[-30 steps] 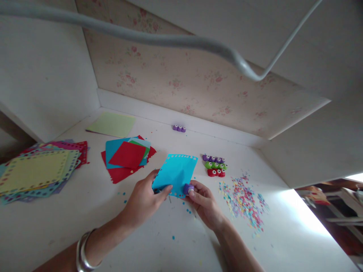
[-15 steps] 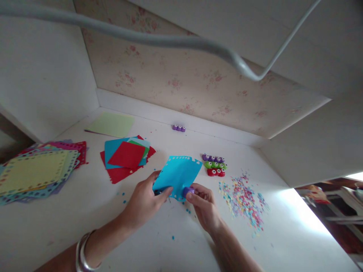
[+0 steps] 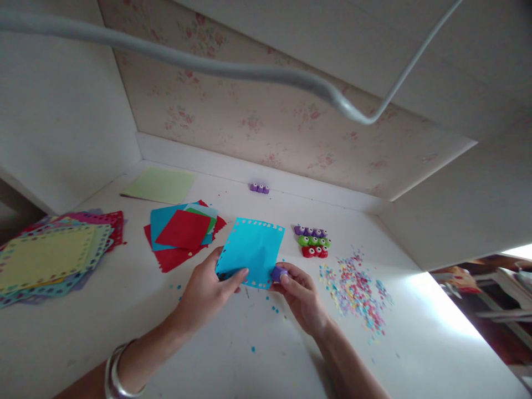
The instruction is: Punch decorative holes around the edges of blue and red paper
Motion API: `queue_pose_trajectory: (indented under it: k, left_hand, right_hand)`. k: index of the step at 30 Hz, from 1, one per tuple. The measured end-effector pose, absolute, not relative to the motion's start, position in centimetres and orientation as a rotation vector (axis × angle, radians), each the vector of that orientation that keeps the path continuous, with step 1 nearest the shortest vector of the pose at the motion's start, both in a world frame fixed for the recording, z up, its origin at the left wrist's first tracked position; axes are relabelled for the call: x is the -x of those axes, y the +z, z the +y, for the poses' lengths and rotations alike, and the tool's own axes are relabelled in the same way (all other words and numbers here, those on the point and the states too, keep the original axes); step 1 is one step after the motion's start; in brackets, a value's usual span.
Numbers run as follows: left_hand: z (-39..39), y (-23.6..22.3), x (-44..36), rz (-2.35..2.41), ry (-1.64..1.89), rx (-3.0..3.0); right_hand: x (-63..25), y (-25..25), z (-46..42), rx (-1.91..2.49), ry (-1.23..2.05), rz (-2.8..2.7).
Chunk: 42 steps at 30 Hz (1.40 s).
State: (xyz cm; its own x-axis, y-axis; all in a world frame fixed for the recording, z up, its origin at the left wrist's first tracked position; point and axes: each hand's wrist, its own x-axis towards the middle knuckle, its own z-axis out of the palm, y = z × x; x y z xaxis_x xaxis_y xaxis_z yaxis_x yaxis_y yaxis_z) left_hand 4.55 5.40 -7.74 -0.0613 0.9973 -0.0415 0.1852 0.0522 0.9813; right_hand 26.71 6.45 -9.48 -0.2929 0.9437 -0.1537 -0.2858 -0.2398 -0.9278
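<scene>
The left hand [image 3: 203, 291] has its grip on a blue sheet [image 3: 253, 249] over the surface [image 3: 208, 363]; the right hand [image 3: 305, 299] clasps a purple punch [image 3: 279, 274], apparently touching the sheet's lower right corner

The blue sheet [image 3: 253, 246] looks like matt paper, smooth apart from its punched edges. The purple punch [image 3: 280, 274] appears to be smooth plastic, and the red punches [image 3: 315, 252] are glossier plastic. The bracelet [image 3: 110, 374] is polished, shiny metal. The confetti [image 3: 359, 293] looks like matt paper. The tabletop [image 3: 216, 354] is smooth with a soft sheen, the wallpaper [image 3: 226, 119] flat and matt, the cable [image 3: 249, 72] smooth and faintly glossy.
</scene>
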Motion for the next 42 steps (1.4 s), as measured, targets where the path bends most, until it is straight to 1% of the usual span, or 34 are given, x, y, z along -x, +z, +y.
queue_pose_trajectory:
  k: [9,17,27,37,42]
  left_hand:
    - [5.4,-7.8,-4.6,1.337,1.086,-1.284]
    - [5.3,-8.3,-4.6,1.339,1.025,-1.370]
    - [5.2,-8.2,-4.6,1.313,1.031,-1.409]
    - [5.2,-8.3,-4.8,1.308,1.017,-1.401]
    - [5.3,-8.3,-4.8,1.339,1.017,-1.374]
  right_hand:
    - [-26.9,-9.8,6.5,0.919,1.710,-1.020]
    - [-26.7,-9.2,6.5,0.977,1.705,-1.161]
    - [-26.2,-9.1,6.4,0.993,1.685,-1.138]
    - [-26.0,-9.1,5.8,1.012,1.540,-1.184]
    - [-25.9,-9.0,5.9,0.966,1.616,-1.197]
